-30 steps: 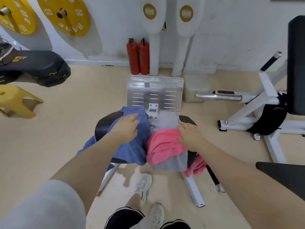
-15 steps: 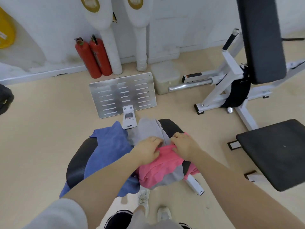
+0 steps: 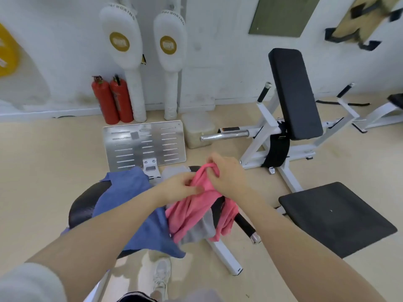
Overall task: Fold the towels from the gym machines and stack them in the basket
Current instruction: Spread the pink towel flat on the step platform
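Note:
Three towels lie on a black machine seat (image 3: 82, 205) in front of me. A pink towel (image 3: 192, 212) is bunched up at the middle, raised at its top edge. My right hand (image 3: 226, 175) grips that top edge, and my left hand (image 3: 178, 188) pinches the pink cloth just to its left. A blue towel (image 3: 128, 192) drapes over the seat's left side, under my left forearm. A grey towel (image 3: 196, 232) lies beneath the pink one and shows below it. No basket is in view.
A metal footplate (image 3: 144, 144) stands just beyond the seat. Two red fire extinguishers (image 3: 113, 101) and two white punch pads (image 3: 124, 42) lean on the wall. A white-framed bench with a black backrest (image 3: 292, 92) and a black seat pad (image 3: 335, 216) stand at the right.
My left hand left the blue towel and joined my right hand on the pink towel. Both hands have lifted its top edge. The camera view swung right and upward.

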A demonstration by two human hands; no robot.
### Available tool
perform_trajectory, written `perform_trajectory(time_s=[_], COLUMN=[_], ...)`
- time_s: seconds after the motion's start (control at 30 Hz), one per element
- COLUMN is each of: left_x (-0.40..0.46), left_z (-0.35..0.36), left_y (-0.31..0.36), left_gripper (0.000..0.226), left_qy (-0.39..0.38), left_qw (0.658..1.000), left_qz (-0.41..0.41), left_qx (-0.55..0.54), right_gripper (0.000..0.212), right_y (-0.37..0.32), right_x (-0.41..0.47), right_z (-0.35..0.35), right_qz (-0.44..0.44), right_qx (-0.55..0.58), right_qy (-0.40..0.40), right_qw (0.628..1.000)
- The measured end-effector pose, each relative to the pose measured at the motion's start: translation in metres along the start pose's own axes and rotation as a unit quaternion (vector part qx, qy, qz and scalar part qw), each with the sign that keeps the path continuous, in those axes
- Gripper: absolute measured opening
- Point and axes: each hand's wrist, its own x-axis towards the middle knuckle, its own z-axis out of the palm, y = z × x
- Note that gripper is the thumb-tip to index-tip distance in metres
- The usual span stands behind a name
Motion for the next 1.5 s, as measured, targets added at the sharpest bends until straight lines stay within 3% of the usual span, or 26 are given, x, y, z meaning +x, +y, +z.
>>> perform_trajectory(time_s=[0.13, 0.23, 0.3, 0.4, 0.5, 0.57, 0.67, 0.87, 1.13, 1.23, 1.33, 1.5], left_x=[-0.069, -0.135, -0.181, -0.244, -0.298, -0.332, -0.375, -0.456, -0.568, -0.587, -0.599, -0.612], left_z=[0.016, 0.018, 0.017, 0.012, 0.000, -0.012, -0.037, -0.112, -0.263, -0.318, -0.369, -0.459], left_y=[0.030, 0.031, 0.023, 0.006, -0.017, -0.033, -0.062, -0.145, -0.232, -0.251, -0.273, -0.315], left_gripper=[0.049, 0.035, 0.022, 0.035, 0.018, 0.020, 0.012, 0.019, 0.018, 0.023, 0.024, 0.022], left_qy=[0.148, 0.207, 0.233, 0.271, 0.307, 0.339, 0.382, 0.457, 0.447, 0.485, 0.508, 0.487], left_qw=[0.976, 0.954, 0.944, 0.932, 0.910, 0.897, 0.884, 0.854, 0.883, 0.869, 0.856, 0.865], left_qz=[0.073, 0.101, 0.106, 0.089, 0.064, 0.050, 0.030, -0.015, -0.057, -0.054, -0.057, -0.049], left_qx=[-0.144, -0.191, -0.207, -0.224, -0.271, -0.280, -0.269, -0.250, -0.130, -0.075, -0.076, -0.112], right_gripper=[0.008, 0.012, 0.017, 0.030, 0.020, 0.012, 0.014, 0.023, 0.024, 0.026, 0.025, 0.017], right_y=[-0.053, -0.096, -0.125, -0.173, -0.218, -0.248, -0.296, -0.418, -0.577, -0.624, -0.656, -0.701], right_x=[-0.024, -0.046, -0.061, -0.078, -0.083, -0.082, -0.077, -0.064, -0.022, 0.001, 0.033, 0.104], right_z=[-0.028, -0.026, -0.014, 0.008, 0.032, 0.050, 0.083, 0.167, 0.265, 0.286, 0.310, 0.373], right_qz=[-0.008, -0.044, -0.048, -0.060, -0.078, -0.079, -0.065, -0.041, 0.002, 0.019, 0.022, 0.002], right_qx=[0.154, 0.237, 0.292, 0.343, 0.341, 0.349, 0.363, 0.374, 0.365, 0.381, 0.376, 0.347], right_qy=[0.081, 0.098, 0.069, 0.018, -0.016, -0.038, -0.080, -0.173, -0.155, -0.143, -0.148, -0.152], right_qw=[0.985, 0.966, 0.953, 0.937, 0.937, 0.933, 0.926, 0.910, 0.918, 0.913, 0.915, 0.925])
